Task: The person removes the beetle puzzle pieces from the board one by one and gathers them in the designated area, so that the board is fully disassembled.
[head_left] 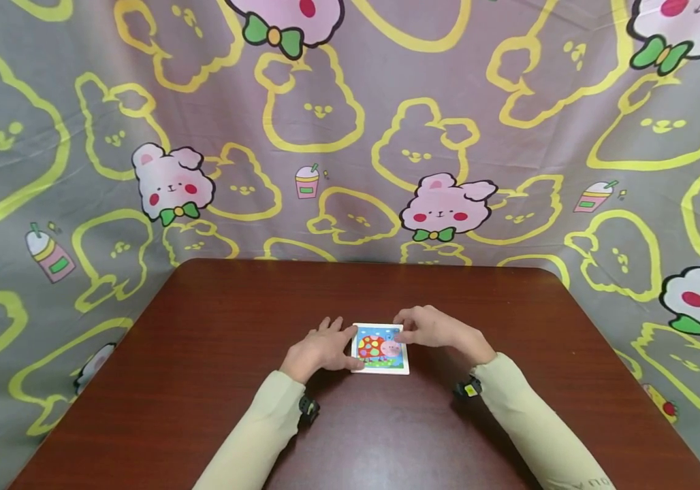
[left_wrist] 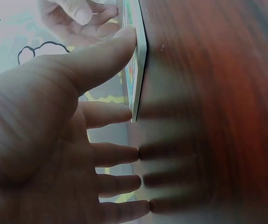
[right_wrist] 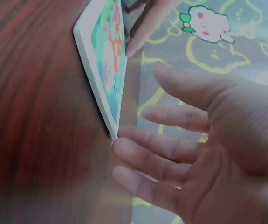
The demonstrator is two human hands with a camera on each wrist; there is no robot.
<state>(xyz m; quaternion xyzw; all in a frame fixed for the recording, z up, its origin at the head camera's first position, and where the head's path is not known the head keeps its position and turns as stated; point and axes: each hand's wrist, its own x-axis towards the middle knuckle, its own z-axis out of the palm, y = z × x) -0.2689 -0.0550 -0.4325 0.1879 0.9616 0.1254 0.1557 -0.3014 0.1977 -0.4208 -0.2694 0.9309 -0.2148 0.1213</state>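
A square picture board with a white border and a red, spotted ladybug lies flat on the brown table. My left hand is at its left side with the fingers spread. In the left wrist view, the thumb rests on the edge of the board and the index fingertip is at a corner; the other fingertips touch down on the table. My right hand is at the far right corner, fingers loosely bent. In the right wrist view, its fingertips are right at the board's corner, and the thumb stands apart above.
The brown table has rounded far corners. Behind and around it hangs a grey cloth printed with yellow outlines and pink-cheeked bunnies. Each wrist carries a small black device, one at the left and one at the right.
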